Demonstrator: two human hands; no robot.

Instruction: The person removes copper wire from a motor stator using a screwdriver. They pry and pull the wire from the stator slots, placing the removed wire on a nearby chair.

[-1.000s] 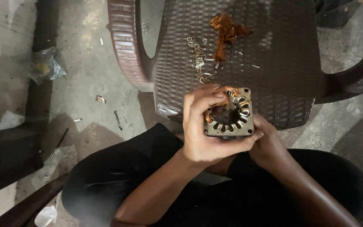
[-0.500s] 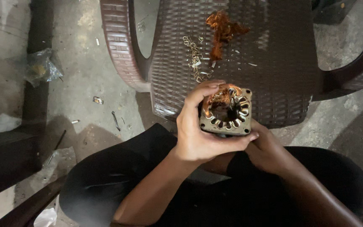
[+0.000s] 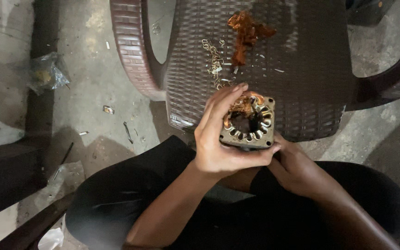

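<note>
Stator sitting at centre, slots facing up, keeping copper windings reachable. Left hand clamping around its 9 o'clock side, fingers arching over the top. Right hand bracing underneath at 5 o'clock; grip hidden, cannot tell. Pulled copper lying at 12 o'clock on chair, out of the way.

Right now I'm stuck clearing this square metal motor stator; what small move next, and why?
Probably pinch and pull the copper wire tuft with your left hand: its fingers already touch that tuft, and the right hand supports the square metal motor stator underneath.
</note>
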